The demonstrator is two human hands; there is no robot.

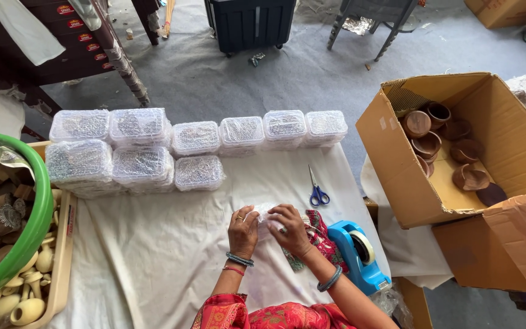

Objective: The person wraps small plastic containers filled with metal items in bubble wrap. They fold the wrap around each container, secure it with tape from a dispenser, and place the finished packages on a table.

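Left hand (243,231) and right hand (288,228) closed together around a small white bubble-wrapped bundle (265,213), held just above the cloth-covered counter (153,256) near its front edge. Fingers curled over the top and both sides of the bundle; what lies inside hidden by the wrap. Likely light and cushioned outside, possibly breakable within, so best cupped from both sides with even, gentle pressure rather than pinched at one corner. Wrap probably a little slippery.

Just right of the hands, a folded red patterned cloth (319,234), then a blue tape dispenser (358,256) at the counter's right edge. Blue-handled scissors (318,192) lying flat beyond the right hand.

Farther back, rows of finished bubble-wrapped packs (196,139), each a clear lidded box under wrap, some stacked two high at the left, a single line toward the right. Contents a blur of pale speckle, not identifiable.

Off the right side, an open cardboard box (391,164) tipped toward the counter, holding brown clay cups (427,145) lying loose, some on their sides. Fragile, likely gritty, easily chipped at the rim.

At far left, a green-rimmed basket (42,207) with brown carved wooden pieces, sitting in a beige tray (63,268) of pale wooden items.
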